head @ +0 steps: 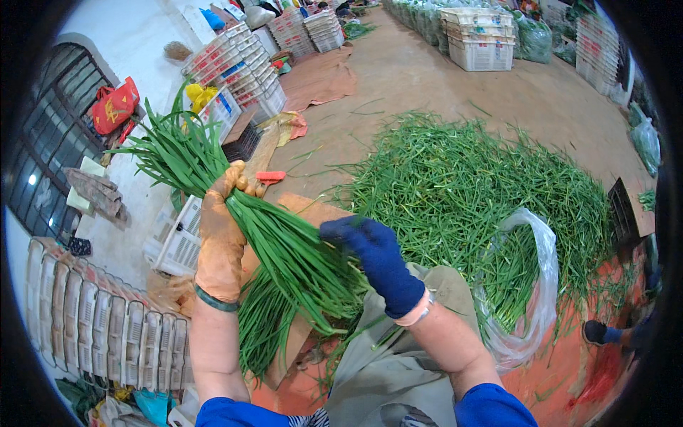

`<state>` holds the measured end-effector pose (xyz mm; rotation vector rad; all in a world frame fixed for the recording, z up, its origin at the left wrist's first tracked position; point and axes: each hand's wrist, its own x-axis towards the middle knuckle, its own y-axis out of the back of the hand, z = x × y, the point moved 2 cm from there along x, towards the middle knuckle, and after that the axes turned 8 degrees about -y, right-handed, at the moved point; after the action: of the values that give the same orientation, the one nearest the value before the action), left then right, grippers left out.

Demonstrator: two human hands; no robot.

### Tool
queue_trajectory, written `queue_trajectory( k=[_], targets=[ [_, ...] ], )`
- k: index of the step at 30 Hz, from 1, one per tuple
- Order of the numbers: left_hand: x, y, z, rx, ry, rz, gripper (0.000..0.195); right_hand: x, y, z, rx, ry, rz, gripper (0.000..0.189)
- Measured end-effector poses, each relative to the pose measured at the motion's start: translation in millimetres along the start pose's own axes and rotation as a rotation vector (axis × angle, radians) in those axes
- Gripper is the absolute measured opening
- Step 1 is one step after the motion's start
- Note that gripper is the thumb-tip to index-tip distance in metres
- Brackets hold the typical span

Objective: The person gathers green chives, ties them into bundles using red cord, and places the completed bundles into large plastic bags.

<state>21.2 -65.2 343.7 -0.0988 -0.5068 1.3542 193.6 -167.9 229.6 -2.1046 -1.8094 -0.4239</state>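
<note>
My left hand [221, 235], in an orange rubber glove with a dark green band at the wrist, grips a thick bunch of garlic chives [283, 240] around its middle. The leaf tips fan out to the upper left, and the stem ends slant down towards my lap. Beside those stems is my right hand [381, 267] in a dark blue knitted glove, its fingers curled and blurred. Whether it pinches any stalks cannot be seen. Beneath the held bunch, more garlic chives [264, 325] lie on a brown board [301, 207].
A wide heap of loose green leaves [469, 181] covers the floor ahead right. A clear plastic bag [547, 283] with chives stands by my knee. White plastic crates [112, 336] are stacked at left. A red-orange tool [270, 177] lies beyond the board. Someone's shoe [594, 332] shows at right.
</note>
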Motion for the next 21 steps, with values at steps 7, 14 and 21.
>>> queue_trajectory(
  k=[7,14,21],
  targets=[
    [40.6,58.6,26.7,-0.034,-0.166,0.188,0.032,-83.4,112.1,66.4,0.993,-0.194,0.368,0.016],
    [22.6,8.9,27.4,0.059,-0.057,0.145,0.020,-44.8,95.3,41.0,-0.594,-0.293,0.015,0.103],
    [-16.7,-73.4,-31.3,0.089,-0.007,0.014,0.021,38.4,-44.8,2.7,0.241,-0.022,-0.078,0.100]
  ],
)
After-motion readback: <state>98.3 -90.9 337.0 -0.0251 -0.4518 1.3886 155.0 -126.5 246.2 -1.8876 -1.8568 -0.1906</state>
